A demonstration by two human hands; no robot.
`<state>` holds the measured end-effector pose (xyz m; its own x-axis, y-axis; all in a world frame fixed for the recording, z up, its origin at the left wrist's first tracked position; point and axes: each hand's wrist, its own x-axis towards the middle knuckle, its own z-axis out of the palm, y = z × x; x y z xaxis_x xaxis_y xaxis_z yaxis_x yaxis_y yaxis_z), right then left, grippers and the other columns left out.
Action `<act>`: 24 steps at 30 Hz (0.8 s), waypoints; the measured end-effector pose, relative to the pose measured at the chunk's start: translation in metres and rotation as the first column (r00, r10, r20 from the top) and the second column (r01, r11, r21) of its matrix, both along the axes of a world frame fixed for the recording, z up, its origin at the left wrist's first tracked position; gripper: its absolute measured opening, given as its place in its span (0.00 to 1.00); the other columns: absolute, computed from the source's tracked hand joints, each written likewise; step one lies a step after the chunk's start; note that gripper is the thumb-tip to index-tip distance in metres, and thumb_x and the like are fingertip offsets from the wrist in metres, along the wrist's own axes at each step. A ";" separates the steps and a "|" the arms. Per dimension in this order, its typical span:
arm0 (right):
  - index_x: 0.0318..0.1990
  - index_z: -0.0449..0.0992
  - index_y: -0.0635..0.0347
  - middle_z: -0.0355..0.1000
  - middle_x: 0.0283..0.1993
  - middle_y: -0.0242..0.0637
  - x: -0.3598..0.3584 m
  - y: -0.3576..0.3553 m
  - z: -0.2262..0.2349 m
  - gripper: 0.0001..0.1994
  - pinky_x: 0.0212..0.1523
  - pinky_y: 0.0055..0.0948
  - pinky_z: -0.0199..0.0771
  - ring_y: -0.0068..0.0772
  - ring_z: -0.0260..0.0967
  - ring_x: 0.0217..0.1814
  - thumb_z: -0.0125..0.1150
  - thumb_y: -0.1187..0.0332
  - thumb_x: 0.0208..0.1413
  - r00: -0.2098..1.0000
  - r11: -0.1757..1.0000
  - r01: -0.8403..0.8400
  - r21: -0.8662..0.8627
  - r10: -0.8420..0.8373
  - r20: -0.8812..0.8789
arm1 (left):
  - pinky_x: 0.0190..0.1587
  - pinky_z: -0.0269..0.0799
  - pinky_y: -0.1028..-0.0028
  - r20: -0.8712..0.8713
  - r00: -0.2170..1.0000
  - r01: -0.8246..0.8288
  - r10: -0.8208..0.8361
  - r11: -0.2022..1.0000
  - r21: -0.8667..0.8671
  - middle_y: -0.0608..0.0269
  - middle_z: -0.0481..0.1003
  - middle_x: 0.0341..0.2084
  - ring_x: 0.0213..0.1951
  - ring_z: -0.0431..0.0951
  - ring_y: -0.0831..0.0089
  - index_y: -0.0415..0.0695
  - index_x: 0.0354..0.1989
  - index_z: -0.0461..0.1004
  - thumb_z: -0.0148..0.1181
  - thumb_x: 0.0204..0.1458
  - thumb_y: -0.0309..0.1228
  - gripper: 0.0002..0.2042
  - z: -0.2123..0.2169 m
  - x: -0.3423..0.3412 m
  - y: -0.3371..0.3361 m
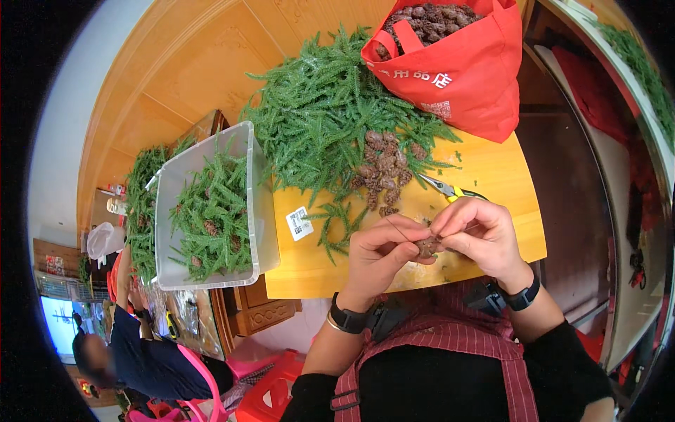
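Over the front edge of the yellow table, my left hand is closed around a brown pine cone. A thin dark wire pokes up beside its fingers. My right hand pinches with thumb and forefinger against the cone's right side; what lies between those fingertips is too small to make out. Just beyond the right hand rest pliers with yellow and black handles. Loose pine cones lie in a pile farther back. Left of the hands is a small green sprig.
Green artificial branches heap at the back, beside a red bag full of cones. A clear plastic bin of branches with cones stands left. A white label lies on the yellow table. Another person sits at far left.
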<state>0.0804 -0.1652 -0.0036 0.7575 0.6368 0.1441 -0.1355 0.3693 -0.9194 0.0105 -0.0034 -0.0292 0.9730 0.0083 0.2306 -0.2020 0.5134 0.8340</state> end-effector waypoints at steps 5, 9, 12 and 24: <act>0.26 0.70 0.63 0.67 0.33 0.40 0.002 -0.002 0.001 0.05 0.36 0.22 0.70 0.26 0.66 0.34 0.57 0.82 0.43 0.991 0.999 0.020 -0.027 -0.017 0.129 | 0.37 0.77 0.71 -0.007 0.998 0.057 -0.057 0.996 0.062 0.52 0.69 0.36 0.37 0.75 0.65 0.31 0.35 0.72 0.51 0.48 0.18 0.07 0.004 0.003 0.001; 0.26 0.70 0.62 0.67 0.36 0.42 0.014 -0.005 0.000 0.05 0.39 0.26 0.68 0.27 0.66 0.36 0.58 0.81 0.42 0.904 0.994 0.029 -0.107 0.020 0.427 | 0.36 0.76 0.73 -0.022 0.989 0.145 -0.144 0.987 0.069 0.53 0.70 0.35 0.36 0.75 0.66 0.32 0.36 0.71 0.51 0.49 0.19 0.07 0.008 0.003 0.005; 0.25 0.71 0.62 0.68 0.39 0.44 0.016 -0.005 0.003 0.05 0.43 0.29 0.65 0.30 0.66 0.40 0.60 0.80 0.41 0.947 0.978 -0.167 -0.129 0.195 0.253 | 0.33 0.76 0.75 -0.129 0.962 0.252 -0.242 0.966 0.064 0.54 0.70 0.35 0.34 0.75 0.69 0.33 0.37 0.71 0.50 0.50 0.21 0.08 0.009 0.000 0.009; 0.34 0.76 0.67 0.70 0.40 0.42 0.021 -0.003 0.005 0.11 0.47 0.33 0.64 0.37 0.65 0.47 0.63 0.76 0.38 0.912 0.946 -0.297 -0.128 0.321 0.255 | 0.27 0.72 0.80 -0.279 0.916 0.331 -0.288 0.936 0.123 0.59 0.73 0.34 0.30 0.75 0.75 0.35 0.38 0.72 0.51 0.50 0.22 0.08 0.012 -0.004 0.013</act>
<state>0.1013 -0.1682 0.0014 0.4608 0.8515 0.2503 0.0264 0.2687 -0.9628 0.0061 0.0098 -0.0167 0.9463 -0.3194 -0.0507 0.1731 0.3677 0.9137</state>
